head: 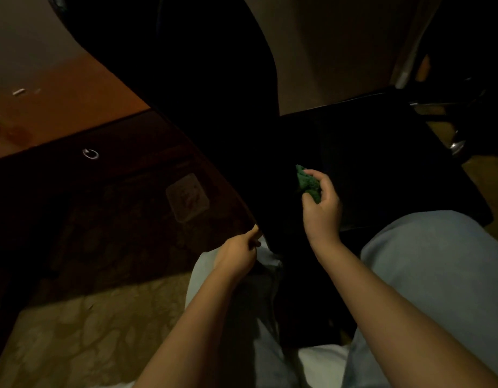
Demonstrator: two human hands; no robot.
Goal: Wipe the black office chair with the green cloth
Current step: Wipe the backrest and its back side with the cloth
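The black office chair (382, 152) fills the middle of the dim view, its backrest rising toward the upper left and its seat spreading to the right. My right hand (322, 208) grips a bunched green cloth (306, 182) against the chair where the backrest meets the seat. My left hand (238, 253) holds the lower edge of the backrest, thumb and fingers pinching it. My knees in light grey trousers frame the chair's front.
A dark wooden desk (68, 102) with a drawer and ring pull (90, 154) stands at the left. Patterned beige floor (82, 331) lies below it. Another chair's base with chrome parts (456, 147) sits at the far right.
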